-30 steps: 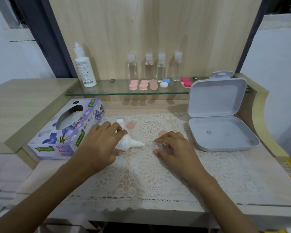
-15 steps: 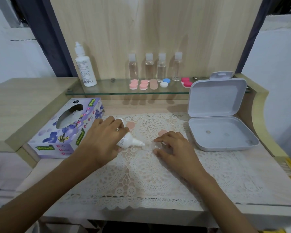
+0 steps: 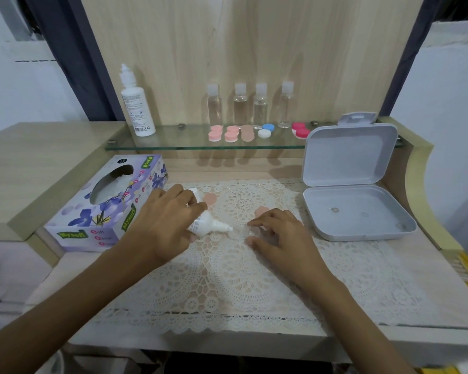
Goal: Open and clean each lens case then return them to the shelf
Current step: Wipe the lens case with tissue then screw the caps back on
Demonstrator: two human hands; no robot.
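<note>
Light wood desk with a lace mat [image 3: 227,279] on it and a glass shelf [image 3: 173,147] at the back, where a row of closed lens cases [image 3: 231,136] sits in front of four clear bottles [image 3: 240,106], tall white bottle [image 3: 137,109] off to the left. On the mat the left hand [image 3: 165,225] is wrapped round a small dropper bottle [image 3: 204,225], tipped sideways with its nozzle just beside the clear lens case [image 3: 250,233] that the right hand [image 3: 278,236] pinches between fingertips and thumb. Two peach caps [image 3: 209,198] lie loose on the mat behind the hands, tissue box [image 3: 106,203] on the left, open grey box [image 3: 354,184] on the right.
</note>
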